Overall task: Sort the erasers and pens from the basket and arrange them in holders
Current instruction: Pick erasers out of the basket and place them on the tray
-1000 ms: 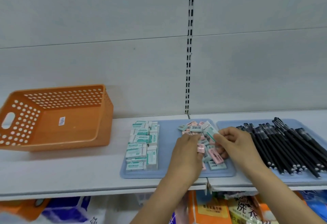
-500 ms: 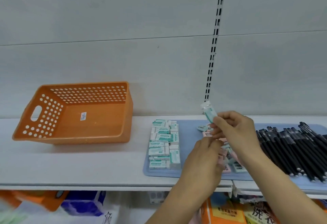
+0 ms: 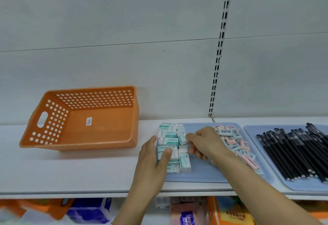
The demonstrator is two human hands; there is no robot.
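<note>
An orange perforated basket (image 3: pixel 99 136) lies tipped on the white shelf, with nothing in it. A blue tray (image 3: pixel 204 173) holds neat rows of teal-and-white erasers (image 3: pixel 167 134) on its left and a loose heap of pink and teal erasers (image 3: pixel 234 141) on its right. My right hand (image 3: pixel 205 141) pinches one teal eraser (image 3: pixel 182 136) at the right side of the rows. My left hand (image 3: pixel 153 157) lies flat against the rows' left side, thumb on top. Black pens (image 3: pixel 298 150) lie on a second blue tray (image 3: pixel 252 132) at the right.
The grey back wall with a slotted upright (image 3: pixel 218 61) rises behind the shelf. Bare shelf surface (image 3: pixel 71 168) stretches in front of the basket. Packaged goods (image 3: pixel 229 212) fill the shelf below.
My right hand came down from the air and left, bringing the teal eraser to the neat rows. My left hand moved left from the loose heap to the rows' left side.
</note>
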